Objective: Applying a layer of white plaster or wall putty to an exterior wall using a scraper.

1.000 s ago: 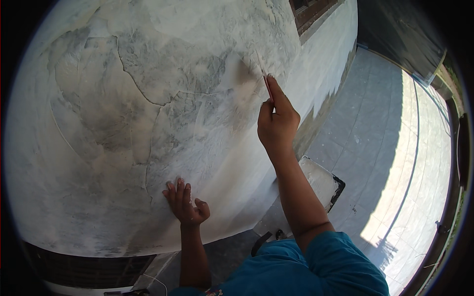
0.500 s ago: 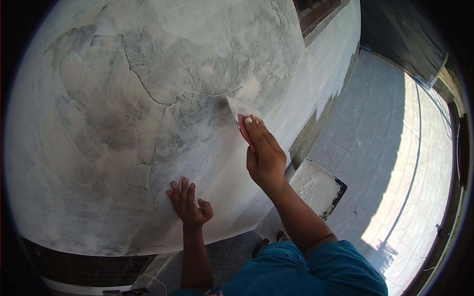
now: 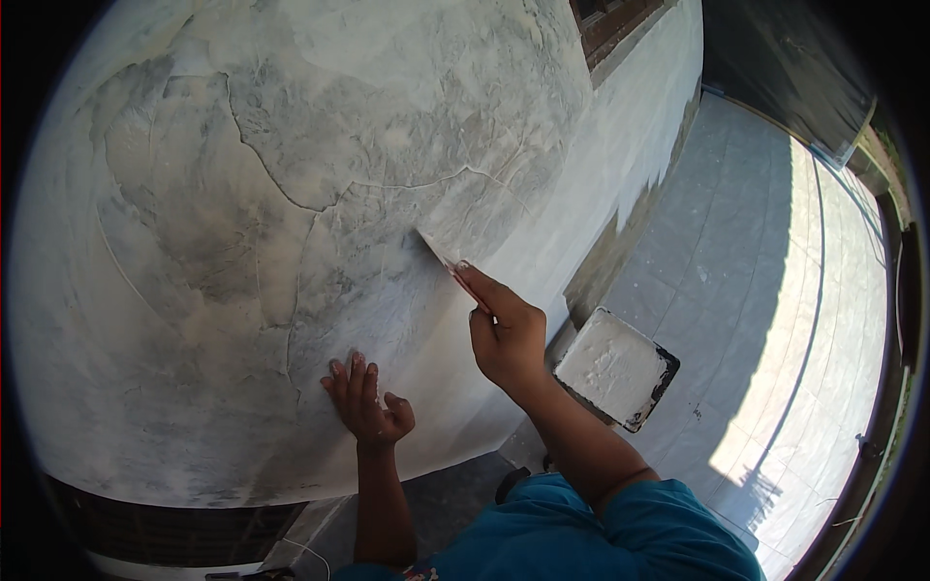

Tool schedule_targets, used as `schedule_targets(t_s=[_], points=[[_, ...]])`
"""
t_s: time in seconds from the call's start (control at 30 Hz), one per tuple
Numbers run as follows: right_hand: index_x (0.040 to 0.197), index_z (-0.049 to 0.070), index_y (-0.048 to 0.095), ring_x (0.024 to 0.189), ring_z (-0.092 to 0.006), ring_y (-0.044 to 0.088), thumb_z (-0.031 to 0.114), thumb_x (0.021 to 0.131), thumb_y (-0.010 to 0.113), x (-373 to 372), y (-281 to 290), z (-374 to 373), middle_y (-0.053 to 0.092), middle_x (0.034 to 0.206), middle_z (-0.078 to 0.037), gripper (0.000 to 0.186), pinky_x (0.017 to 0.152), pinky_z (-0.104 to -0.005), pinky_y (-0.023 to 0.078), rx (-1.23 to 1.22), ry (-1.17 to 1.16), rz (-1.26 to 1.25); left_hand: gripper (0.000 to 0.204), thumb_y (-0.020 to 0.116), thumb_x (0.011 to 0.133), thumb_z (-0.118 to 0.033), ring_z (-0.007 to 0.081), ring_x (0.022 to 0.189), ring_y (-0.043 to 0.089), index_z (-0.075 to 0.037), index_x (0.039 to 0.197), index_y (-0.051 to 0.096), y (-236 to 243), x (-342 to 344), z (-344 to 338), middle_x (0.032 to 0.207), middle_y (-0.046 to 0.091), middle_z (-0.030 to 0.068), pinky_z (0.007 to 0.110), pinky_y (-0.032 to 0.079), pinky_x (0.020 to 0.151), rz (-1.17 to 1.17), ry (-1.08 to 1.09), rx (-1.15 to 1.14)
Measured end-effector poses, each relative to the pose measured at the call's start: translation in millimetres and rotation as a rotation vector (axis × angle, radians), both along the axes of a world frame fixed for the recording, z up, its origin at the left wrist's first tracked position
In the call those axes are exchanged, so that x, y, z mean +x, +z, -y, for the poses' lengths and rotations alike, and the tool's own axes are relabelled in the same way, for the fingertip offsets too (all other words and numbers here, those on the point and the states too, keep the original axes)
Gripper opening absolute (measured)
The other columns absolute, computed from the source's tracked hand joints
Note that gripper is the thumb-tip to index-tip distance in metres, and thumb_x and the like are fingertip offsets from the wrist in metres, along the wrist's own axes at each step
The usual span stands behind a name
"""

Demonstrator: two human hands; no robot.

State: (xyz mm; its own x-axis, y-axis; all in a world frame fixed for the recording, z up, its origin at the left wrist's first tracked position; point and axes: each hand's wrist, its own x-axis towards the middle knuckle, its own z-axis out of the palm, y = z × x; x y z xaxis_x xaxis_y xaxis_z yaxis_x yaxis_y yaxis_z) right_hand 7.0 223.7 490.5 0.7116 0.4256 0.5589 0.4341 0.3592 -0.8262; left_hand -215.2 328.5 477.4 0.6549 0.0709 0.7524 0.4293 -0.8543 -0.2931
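A plastered wall (image 3: pixel 213 174) in mottled grey and white, with a branching crack, fills the left and middle. My right hand (image 3: pixel 507 344) grips a scraper (image 3: pixel 435 248) with a thin metal blade and pinkish handle, held against the wall at the middle, its blade seen nearly edge-on. My left hand (image 3: pixel 366 402) rests low on the wall with its fingers apart and white smears on them. Beyond my right forearm, down on the floor, lies a dark-rimmed tray (image 3: pixel 665 379) holding white paste.
A grey tiled floor (image 3: pixel 736 232), partly sunlit, runs along the right. A brown-framed window (image 3: pixel 605 29) is at the top, a dark hanging sheet (image 3: pixel 785 68) at the upper right. Below the wall's lower edge are a dark opening (image 3: pixel 174 528) and a thin pale cable (image 3: pixel 315 554).
My right hand has moved down and leftward across the wall with the scraper, bringing more of the tray into sight. My left hand stays in about the same spot.
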Motion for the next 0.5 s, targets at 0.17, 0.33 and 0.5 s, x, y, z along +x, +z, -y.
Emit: schedule_targets(t_s=[0.17, 0.33, 0.5], points=[[0.128, 0.005, 0.065, 0.058, -0.0061, 0.052, -0.005, 0.083, 0.049, 71.6, 53.5, -18.6, 0.068, 0.078, -0.010, 0.049, 0.057, -0.0235, 0.045, 0.077, -0.296, -0.145, 0.052, 0.046, 0.083, -0.014, 0.0455, 0.144, 0.031, 0.004, 0.132, 0.049, -0.8, 3.4, 2.0, 0.141, 0.052, 0.0250, 0.062, 0.012, 0.119, -0.006, -0.007, -0.015], [0.130, 0.005, 0.062, 0.121, -0.0327, 0.061, -0.006, 0.081, 0.061, 37.3, 33.4, -73.6, 0.062, 0.130, -0.019, 0.049, 0.102, -0.0375, 0.050, 0.092, -0.402, 0.211, 0.052, 0.046, 0.083, -0.013, 0.0465, 0.142, 0.034, 0.004, 0.132, 0.049, -2.0, 6.4, 2.3, 0.139, 0.053, 0.0251, 0.062, 0.012, 0.119, -0.010, -0.032, -0.024], [0.121, 0.002, 0.066, 0.112, -0.0311, 0.067, -0.008, 0.077, 0.063, -30.6, -5.7, -22.4, 0.067, 0.121, -0.019, 0.045, 0.097, -0.0378, 0.053, 0.023, -0.161, 0.265, 0.053, 0.046, 0.082, -0.013, 0.0472, 0.141, 0.035, 0.004, 0.132, 0.049, 0.8, 2.5, 5.3, 0.140, 0.052, 0.0249, 0.062, 0.012, 0.118, -0.015, -0.022, -0.036]])
